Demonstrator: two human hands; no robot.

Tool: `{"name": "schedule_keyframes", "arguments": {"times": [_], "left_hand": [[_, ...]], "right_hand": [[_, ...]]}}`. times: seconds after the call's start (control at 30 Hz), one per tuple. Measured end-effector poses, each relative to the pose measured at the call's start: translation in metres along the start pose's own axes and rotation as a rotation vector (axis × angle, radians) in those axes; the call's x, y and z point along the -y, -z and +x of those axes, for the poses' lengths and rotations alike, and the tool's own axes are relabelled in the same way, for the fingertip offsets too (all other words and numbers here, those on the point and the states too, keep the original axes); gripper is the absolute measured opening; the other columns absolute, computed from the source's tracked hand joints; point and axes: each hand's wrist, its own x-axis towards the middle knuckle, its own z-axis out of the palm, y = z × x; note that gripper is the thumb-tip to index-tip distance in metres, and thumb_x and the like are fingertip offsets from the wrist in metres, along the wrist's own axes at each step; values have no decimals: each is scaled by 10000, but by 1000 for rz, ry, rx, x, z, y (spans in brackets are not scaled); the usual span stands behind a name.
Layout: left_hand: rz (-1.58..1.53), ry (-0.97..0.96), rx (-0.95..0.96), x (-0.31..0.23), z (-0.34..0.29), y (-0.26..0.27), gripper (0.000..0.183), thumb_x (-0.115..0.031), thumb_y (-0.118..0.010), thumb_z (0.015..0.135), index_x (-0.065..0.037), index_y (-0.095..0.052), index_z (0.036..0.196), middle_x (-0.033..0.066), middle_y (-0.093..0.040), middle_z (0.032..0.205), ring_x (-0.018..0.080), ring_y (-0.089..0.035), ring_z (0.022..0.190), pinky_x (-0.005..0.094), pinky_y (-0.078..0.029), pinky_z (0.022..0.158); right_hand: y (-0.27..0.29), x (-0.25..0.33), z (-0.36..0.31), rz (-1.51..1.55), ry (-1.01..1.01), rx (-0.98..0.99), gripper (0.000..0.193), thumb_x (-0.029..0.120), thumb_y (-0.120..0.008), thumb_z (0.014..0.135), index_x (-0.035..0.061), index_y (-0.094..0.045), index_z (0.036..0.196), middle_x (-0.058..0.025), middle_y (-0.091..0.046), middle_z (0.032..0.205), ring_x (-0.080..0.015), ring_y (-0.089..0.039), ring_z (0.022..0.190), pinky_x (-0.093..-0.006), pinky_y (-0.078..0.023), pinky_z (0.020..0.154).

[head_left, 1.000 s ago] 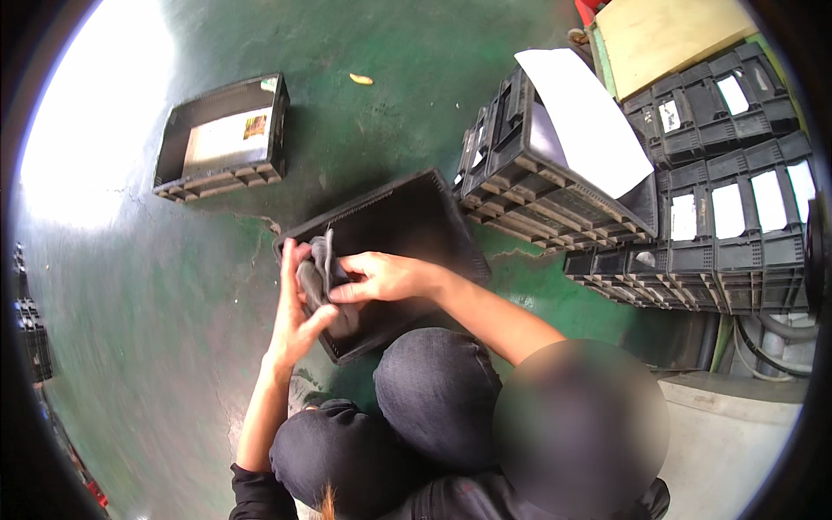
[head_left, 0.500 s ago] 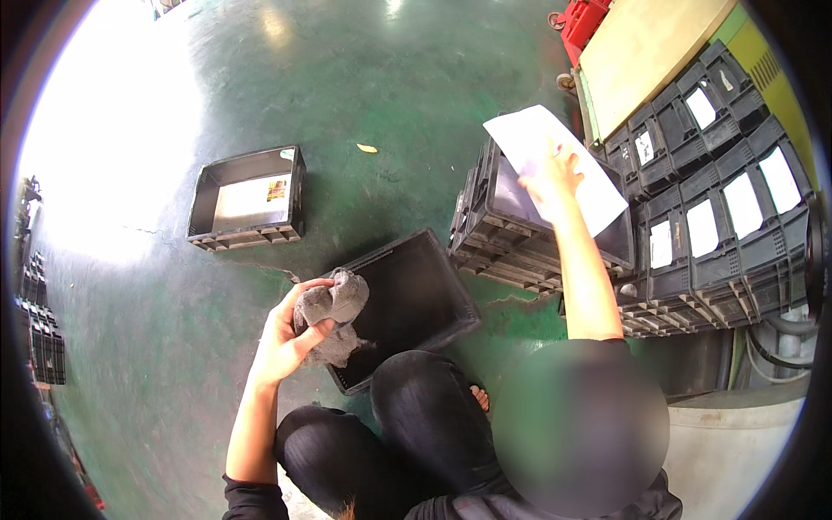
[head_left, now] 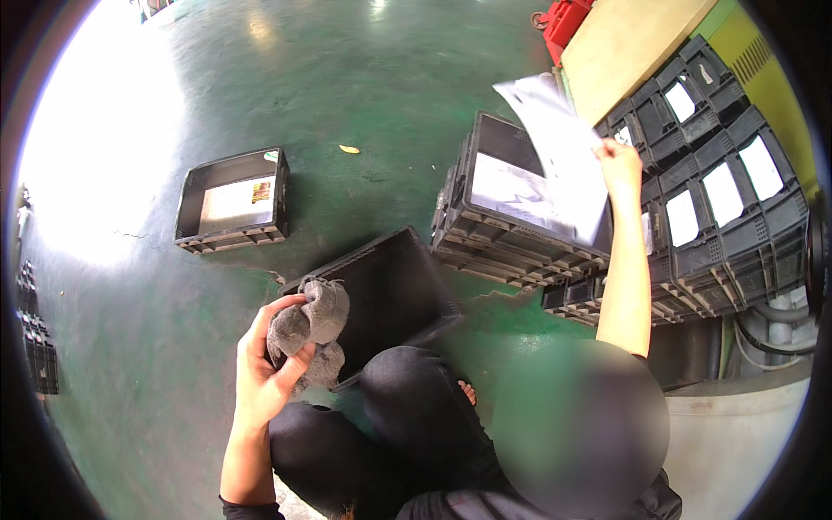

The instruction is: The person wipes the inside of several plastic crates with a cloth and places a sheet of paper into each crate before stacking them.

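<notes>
A crumpled grey cloth [head_left: 322, 314] is bunched in my left hand [head_left: 263, 373], with the thumb and fingers wrapped round it. Below and beside it, an empty black plastic crate [head_left: 394, 299] lies on the floor before my knees. My right hand [head_left: 621, 169] pinches a white sheet of paper [head_left: 559, 143] by its right edge. That sheet bends as it hangs over the top crate [head_left: 511, 236] of a black stack at the right. Inside this crate lie more pale sheets [head_left: 513, 186], partly covered by the raised one.
A small black crate [head_left: 232, 243] holding papers stands on the green floor to the left. Stacked black crates [head_left: 693, 217] with white labels fill the right side. Behind them are a yellowish board [head_left: 628, 52] and something red with wheels [head_left: 568, 26]. A yellow scrap [head_left: 349, 150] lies on the floor.
My right hand has shifted right, from over the sheet's face to its edge, and the sheet now bends up, uncovering papers in the crate. My left hand still holds the cloth, slightly nearer me.
</notes>
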Motion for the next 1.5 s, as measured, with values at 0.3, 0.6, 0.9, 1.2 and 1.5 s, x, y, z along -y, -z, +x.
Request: {"name": "schedule_keyframes", "arguments": {"times": [0.3, 0.6, 0.9, 1.2, 1.5], "left_hand": [[-4, -15, -422, 31, -19, 30, 392, -13, -594, 814, -7, -513, 1197, 61, -557, 1130, 144, -512, 1060, 284, -376, 948], [-30, -45, -654, 49, -45, 57, 427, -51, -622, 832, -12, -500, 1240, 74, -582, 1138, 143, -544, 1024, 289, -412, 912], [-50, -8, -722, 55, -60, 71, 447, -76, -615, 840, 1, -477, 1258, 88, -587, 1117, 148, -567, 974, 286, -450, 864], [-42, -4, -647, 59, -51, 69, 464, -62, -619, 830, -4, -474, 1267, 88, -587, 1124, 151, -564, 985, 296, -435, 891], [-41, 44, -654, 57, -42, 74, 425, -34, -633, 806, -4, -506, 1211, 78, -541, 1202, 164, -487, 1124, 296, -355, 973]], "right_hand": [[-28, 163, -130, 256, 505, 2, 375, 147, -614, 777, 68, -523, 1132, -139, -571, 1126, -274, -593, 996, -374, -470, 813], [-266, 105, -362, 88, 792, 1154, 350, 119, -463, 843, 7, -464, 1175, -234, -303, 1362, -388, -255, 1319, -685, -288, 953], [-295, 120, -344, -98, 584, 1249, 749, 446, -725, 696, 206, -406, 1329, -178, -140, 1467, -401, -104, 1363, -675, -247, 983], [-312, 100, -349, 105, 507, 1277, 774, 365, -753, 686, 245, -371, 1348, -182, -107, 1482, -409, -111, 1362, -629, -240, 1028], [-226, -3, -306, 107, -52, 505, 522, 250, -667, 776, -41, -491, 1171, -250, -499, 1204, -381, -441, 1172, -434, -352, 983]]}}
